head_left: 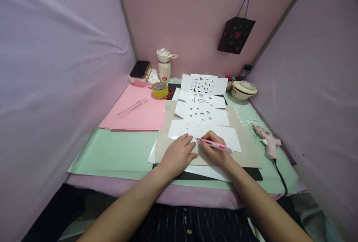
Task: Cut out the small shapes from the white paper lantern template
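In the head view, my right hand [216, 151] is closed round a pink craft knife [216, 145], its tip low over a white paper sheet [228, 137]. Flat on the sheet's near edge and the board lies my left hand [179, 154], fingers stretched out beside the knife tip. Small shapes are marked or cut in this sheet. Behind it, joined or overlapping, stand folded white panels [205, 113] with cut-out stars, a moon, bars and triangles. Beneath everything is a grey cardboard [246, 152], with black and white sheets under it.
Pink paper [134, 117] on the left bears a clear ruler [132, 107] and a yellow tape roll [160, 90] beside red scissors [169, 93]. A corded glue gun [270, 141] lies right, near a lidded bowl [243, 90]. A bottle [164, 66] stands behind; a black lantern [236, 35] hangs above.
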Action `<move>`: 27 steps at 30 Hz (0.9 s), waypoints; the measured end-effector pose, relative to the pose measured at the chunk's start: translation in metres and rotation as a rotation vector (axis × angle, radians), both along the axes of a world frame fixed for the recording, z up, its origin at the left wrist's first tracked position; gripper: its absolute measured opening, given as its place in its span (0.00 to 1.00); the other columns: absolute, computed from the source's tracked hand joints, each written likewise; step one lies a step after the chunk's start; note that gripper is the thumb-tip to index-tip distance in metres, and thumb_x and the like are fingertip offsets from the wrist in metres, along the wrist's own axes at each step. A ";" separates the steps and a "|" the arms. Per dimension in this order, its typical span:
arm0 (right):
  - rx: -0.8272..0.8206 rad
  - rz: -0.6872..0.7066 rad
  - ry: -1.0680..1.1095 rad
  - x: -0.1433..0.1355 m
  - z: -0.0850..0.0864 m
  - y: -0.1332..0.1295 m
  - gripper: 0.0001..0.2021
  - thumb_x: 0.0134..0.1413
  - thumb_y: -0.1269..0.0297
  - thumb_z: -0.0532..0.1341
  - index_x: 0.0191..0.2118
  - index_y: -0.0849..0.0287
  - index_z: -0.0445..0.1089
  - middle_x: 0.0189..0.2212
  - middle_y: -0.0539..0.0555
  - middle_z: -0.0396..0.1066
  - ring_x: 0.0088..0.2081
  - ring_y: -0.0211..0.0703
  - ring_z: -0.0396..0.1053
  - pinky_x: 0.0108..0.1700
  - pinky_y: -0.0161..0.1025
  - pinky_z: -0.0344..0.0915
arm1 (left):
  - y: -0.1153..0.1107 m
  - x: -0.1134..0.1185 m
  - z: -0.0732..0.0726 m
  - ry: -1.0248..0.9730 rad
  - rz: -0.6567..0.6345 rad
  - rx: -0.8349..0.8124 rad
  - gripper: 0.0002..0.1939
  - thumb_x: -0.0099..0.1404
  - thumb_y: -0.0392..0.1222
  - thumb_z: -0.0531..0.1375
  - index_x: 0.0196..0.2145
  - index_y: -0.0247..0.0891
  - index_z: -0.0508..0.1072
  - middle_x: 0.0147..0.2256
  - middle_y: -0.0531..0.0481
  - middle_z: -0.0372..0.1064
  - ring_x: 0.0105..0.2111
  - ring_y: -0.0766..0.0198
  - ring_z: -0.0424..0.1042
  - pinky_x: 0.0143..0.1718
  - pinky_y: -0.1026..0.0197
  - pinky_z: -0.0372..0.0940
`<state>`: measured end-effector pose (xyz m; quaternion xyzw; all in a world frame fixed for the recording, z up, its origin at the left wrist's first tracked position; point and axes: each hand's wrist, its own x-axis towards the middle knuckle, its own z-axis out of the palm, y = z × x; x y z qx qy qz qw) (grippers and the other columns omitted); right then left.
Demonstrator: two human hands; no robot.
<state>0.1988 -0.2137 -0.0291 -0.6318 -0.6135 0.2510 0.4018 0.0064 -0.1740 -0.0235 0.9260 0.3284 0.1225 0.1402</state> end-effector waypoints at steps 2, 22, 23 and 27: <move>-0.009 0.006 -0.006 0.002 0.000 0.000 0.07 0.57 0.60 0.58 0.30 0.55 0.65 0.25 0.49 0.68 0.28 0.40 0.63 0.30 0.37 0.57 | 0.000 0.000 -0.001 -0.021 -0.003 0.017 0.19 0.70 0.44 0.60 0.55 0.34 0.71 0.61 0.41 0.63 0.64 0.49 0.58 0.64 0.49 0.57; 0.064 0.059 -0.056 0.003 -0.010 -0.001 0.05 0.58 0.61 0.58 0.33 0.57 0.66 0.26 0.49 0.70 0.27 0.38 0.64 0.30 0.34 0.59 | 0.001 0.000 -0.006 -0.068 -0.002 0.041 0.17 0.69 0.41 0.60 0.54 0.33 0.73 0.60 0.40 0.65 0.62 0.48 0.61 0.63 0.48 0.58; 0.065 0.061 -0.058 0.003 -0.011 -0.001 0.05 0.58 0.62 0.58 0.33 0.57 0.66 0.26 0.49 0.69 0.27 0.38 0.64 0.30 0.34 0.59 | 0.001 0.001 -0.006 -0.066 -0.003 0.040 0.17 0.70 0.41 0.60 0.54 0.33 0.73 0.60 0.40 0.65 0.62 0.48 0.61 0.63 0.48 0.58; 0.074 0.073 -0.071 0.002 -0.009 -0.001 0.05 0.58 0.63 0.58 0.33 0.57 0.66 0.26 0.48 0.69 0.27 0.37 0.64 0.30 0.34 0.59 | 0.001 0.001 -0.005 -0.070 -0.005 0.039 0.17 0.70 0.41 0.60 0.54 0.32 0.73 0.60 0.40 0.65 0.62 0.48 0.61 0.63 0.48 0.58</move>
